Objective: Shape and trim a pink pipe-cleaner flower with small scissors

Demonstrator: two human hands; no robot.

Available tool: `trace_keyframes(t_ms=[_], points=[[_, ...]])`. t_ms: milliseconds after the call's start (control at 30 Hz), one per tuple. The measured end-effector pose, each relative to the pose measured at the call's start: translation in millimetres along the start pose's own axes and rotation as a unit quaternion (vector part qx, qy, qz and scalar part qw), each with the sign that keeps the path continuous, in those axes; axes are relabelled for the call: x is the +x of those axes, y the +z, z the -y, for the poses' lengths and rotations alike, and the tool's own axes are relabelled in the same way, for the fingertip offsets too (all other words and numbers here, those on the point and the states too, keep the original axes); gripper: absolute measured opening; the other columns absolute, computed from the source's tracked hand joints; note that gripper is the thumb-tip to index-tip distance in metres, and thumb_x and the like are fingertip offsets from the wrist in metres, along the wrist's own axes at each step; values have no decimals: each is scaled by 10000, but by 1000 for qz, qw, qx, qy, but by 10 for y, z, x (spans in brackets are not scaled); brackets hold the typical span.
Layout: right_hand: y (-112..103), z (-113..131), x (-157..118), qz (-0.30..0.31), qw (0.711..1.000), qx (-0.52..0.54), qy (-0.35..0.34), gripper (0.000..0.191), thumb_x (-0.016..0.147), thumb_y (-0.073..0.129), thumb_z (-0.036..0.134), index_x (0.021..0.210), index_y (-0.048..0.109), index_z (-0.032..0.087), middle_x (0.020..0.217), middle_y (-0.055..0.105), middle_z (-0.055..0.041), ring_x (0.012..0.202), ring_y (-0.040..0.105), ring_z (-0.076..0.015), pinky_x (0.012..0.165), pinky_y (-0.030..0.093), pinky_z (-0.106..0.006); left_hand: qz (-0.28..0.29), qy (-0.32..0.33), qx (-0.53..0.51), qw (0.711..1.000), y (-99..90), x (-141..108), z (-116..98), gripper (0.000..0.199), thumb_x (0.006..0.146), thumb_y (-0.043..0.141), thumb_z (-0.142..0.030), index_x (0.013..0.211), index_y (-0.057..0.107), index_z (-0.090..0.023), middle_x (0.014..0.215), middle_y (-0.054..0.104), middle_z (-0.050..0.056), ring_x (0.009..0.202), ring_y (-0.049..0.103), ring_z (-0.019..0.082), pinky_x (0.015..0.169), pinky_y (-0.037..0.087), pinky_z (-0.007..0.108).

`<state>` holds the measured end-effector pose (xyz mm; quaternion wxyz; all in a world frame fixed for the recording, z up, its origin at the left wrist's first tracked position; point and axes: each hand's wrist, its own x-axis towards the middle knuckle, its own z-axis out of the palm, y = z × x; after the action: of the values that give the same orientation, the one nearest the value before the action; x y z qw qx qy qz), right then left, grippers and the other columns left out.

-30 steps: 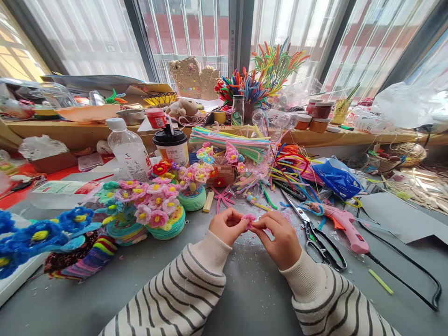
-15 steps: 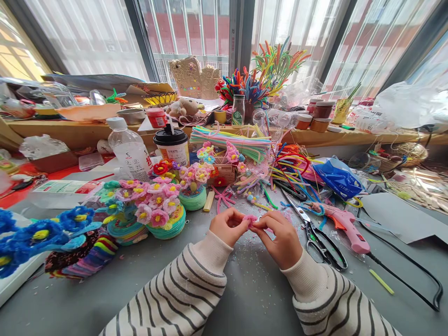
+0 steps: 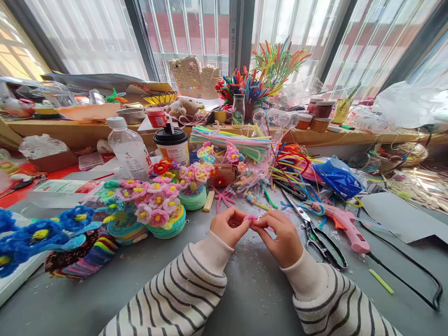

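Observation:
Between my fingertips, just above the grey table, is a small piece of pink pipe cleaner [image 3: 250, 218], bent into a short bunched shape. My left hand [image 3: 229, 227] pinches its left side between thumb and fingers. From the right, my right hand [image 3: 278, 237] pinches the other side, and the fingers partly cover the piece. Several pink pipe cleaners [image 3: 224, 198] lie crossed just beyond my left hand. To the right of my right hand are black-handled scissors [image 3: 317, 238] and a pink glue gun [image 3: 345, 226].
Pots of pink fuzzy flowers [image 3: 159, 203] and a pot with blue flowers [image 3: 42, 234] stand at left. Behind are a plastic bottle [image 3: 129, 149], a lidded cup [image 3: 171, 145] and a pipe cleaner bundle [image 3: 233, 143]. A black cord [image 3: 413, 270] curves at right, near a yellow-green stick [image 3: 381, 281].
Both hands stay in nearly the same place, still pinching the pink pipe cleaner. Only a very slight shift of the fingers shows.

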<state>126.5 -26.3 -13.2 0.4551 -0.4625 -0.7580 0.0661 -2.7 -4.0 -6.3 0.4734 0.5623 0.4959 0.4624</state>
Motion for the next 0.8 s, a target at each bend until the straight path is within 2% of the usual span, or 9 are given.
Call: trace_keyframes(t_ms=[167, 267, 400, 633, 800], points=[[-52, 8, 26, -16, 999, -35, -30, 50, 708, 522, 171, 723, 569, 174, 682, 564, -36, 686, 484, -163, 656, 389, -303, 23, -21, -75, 997, -24, 23, -10, 323, 518, 609, -241, 820, 555, -141, 547, 561, -1, 471, 521, 96, 451, 436, 215], [-82, 22, 25, -50, 997, -58, -23, 95, 700, 531, 198, 786, 567, 177, 744, 565, -51, 737, 480, -181, 668, 391, -314, 39, -52, -148, 987, -38, 39, -21, 299, 512, 617, -232, 785, 559, -127, 634, 579, 24, 501, 538, 98, 462, 460, 222], [-88, 25, 21, -70, 995, -75, -14, 121, 712, 509, 186, 820, 563, 175, 777, 562, -55, 759, 476, -184, 681, 389, -323, 14, -74, -197, 978, -38, 47, -27, 279, 472, 653, -223, 700, 533, -116, 652, 567, 16, 547, 557, 104, 531, 487, 243], [-49, 14, 17, -34, 997, -65, -20, 95, 716, 505, 201, 782, 560, 162, 740, 561, -54, 739, 484, -180, 704, 378, -326, 12, -71, -194, 978, -18, 37, 1, 328, 453, 668, -255, 686, 472, -132, 635, 520, -27, 534, 562, 104, 557, 487, 274], [-20, 1, 9, -20, 999, -47, -11, 72, 728, 477, 173, 748, 546, 168, 703, 558, -47, 710, 484, -176, 659, 384, -311, 54, -60, -126, 989, -9, 21, 13, 293, 472, 658, -231, 661, 456, -137, 622, 529, -21, 553, 560, 105, 534, 459, 238]])
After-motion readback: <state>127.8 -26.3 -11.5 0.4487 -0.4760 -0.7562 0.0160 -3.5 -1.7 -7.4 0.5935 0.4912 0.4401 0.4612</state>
